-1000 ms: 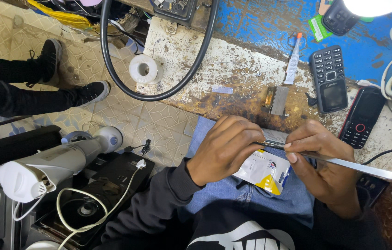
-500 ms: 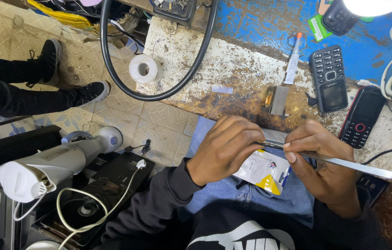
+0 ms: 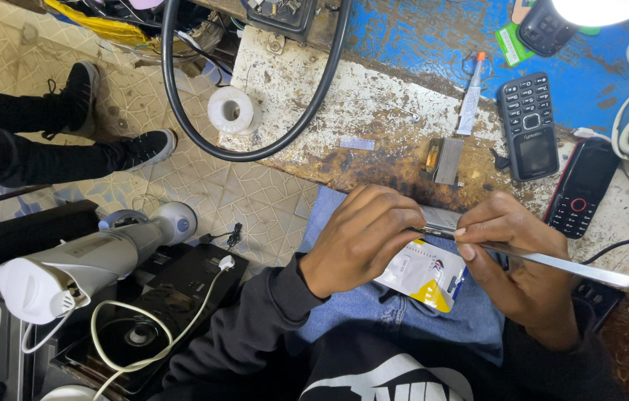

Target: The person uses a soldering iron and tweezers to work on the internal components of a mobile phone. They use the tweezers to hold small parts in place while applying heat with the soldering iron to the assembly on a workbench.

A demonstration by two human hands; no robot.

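The left hand (image 3: 362, 238) is curled closed around a small flat grey part (image 3: 441, 218), held over the person's lap in blue jeans (image 3: 403, 312), just in front of the edge of the surface (image 3: 359, 104). Only the right end of this part shows beyond the fingers; the rest is hidden inside the hand, so I cannot tell its full shape.

The right hand (image 3: 519, 267) is closed around a long, thin metal tool (image 3: 552, 261). The long axis of the tool lies almost level across the view, a little lower at the right. Its free end points to the right, past the hand, and its working end points to the left, toward the grey part. The tip meets the lower edge of the part between the two thumbs, so the two hands are nearly touching there. The part lies to the left of the right hand, and the left hand is the nearer one to it, because it carries it.

Under both hands a white and yellow packet (image 3: 424, 273) rests on the jeans. On the surface behind, well apart from the hands, lie a grey keypad phone (image 3: 527, 128), a black and red phone (image 3: 583, 189), a small glue tube (image 3: 470, 95) and a little metal block (image 3: 446, 160).
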